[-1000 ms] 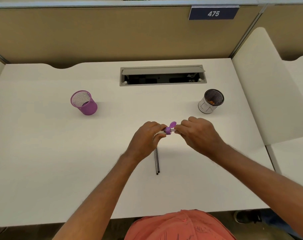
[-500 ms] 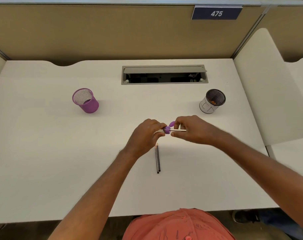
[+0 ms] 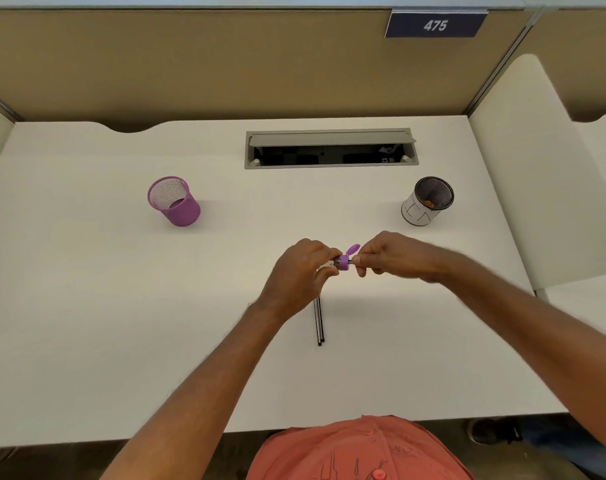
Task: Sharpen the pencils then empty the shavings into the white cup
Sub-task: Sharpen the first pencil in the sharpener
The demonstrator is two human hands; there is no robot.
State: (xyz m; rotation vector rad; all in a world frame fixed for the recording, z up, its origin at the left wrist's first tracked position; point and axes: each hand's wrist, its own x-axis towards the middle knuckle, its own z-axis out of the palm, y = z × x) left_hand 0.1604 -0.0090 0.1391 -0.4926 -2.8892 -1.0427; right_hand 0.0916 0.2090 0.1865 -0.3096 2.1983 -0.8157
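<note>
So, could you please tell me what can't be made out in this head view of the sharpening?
- Pencil being sharpened: almost wholly hidden inside the right hand; only a short stub shows beside the purple sharpener.
- Sharpener body: partly covered by the left hand; its shavings can't be seen.
- Two pencils on the desk: far ends hidden under the left hand.
- White cup: small orange bits inside, too small to identify.

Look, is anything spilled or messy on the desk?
Nothing spilled that I can see. Both cups, the purple cup and the white cup, stand upright. Two spare pencils lie neatly side by side. Only the cable hatch in the desk is open.
</note>
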